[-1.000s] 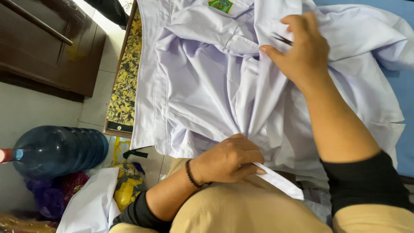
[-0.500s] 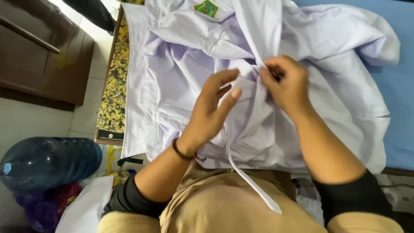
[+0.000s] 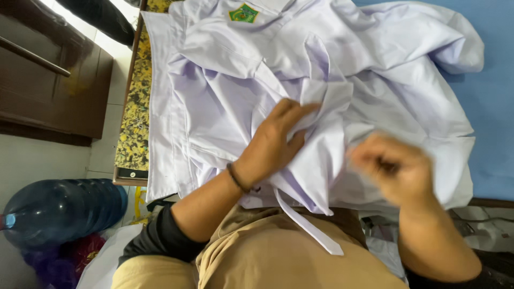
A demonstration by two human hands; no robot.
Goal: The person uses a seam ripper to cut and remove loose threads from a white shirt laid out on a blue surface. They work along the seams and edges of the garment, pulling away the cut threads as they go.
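Blue cloth covers the tabletop (image 3: 492,107), and along its left edge runs a yellow-and-black speckled strip (image 3: 134,123), past which a dark wooden cabinet (image 3: 53,91) stands on a pale tiled floor. Spread over the blue surface lies a white shirt (image 3: 225,91), rumpled into folds, with a green-and-yellow badge (image 3: 243,13) near its top edge; its lower part hangs over the tabletop's near edge onto the person's lap, where a narrow white strip of fabric (image 3: 310,227) trails down over tan trousers (image 3: 278,257). The left hand (image 3: 273,144), a dark band at its wrist, rests on the middle of the shirt with its fingers (image 3: 300,109) closed around a raised fold of the cloth, the thumb pressing on the fabric. The right hand (image 3: 393,168) is just to the right of it, over the shirt's lower right part, and is blurred; it looks curled into a loose fist, but whether its fingers pinch any cloth cannot be told. Down at the left, on the floor, lies a large blue water bottle (image 3: 59,211) on its side, with purple and red bags (image 3: 64,257) beneath it.
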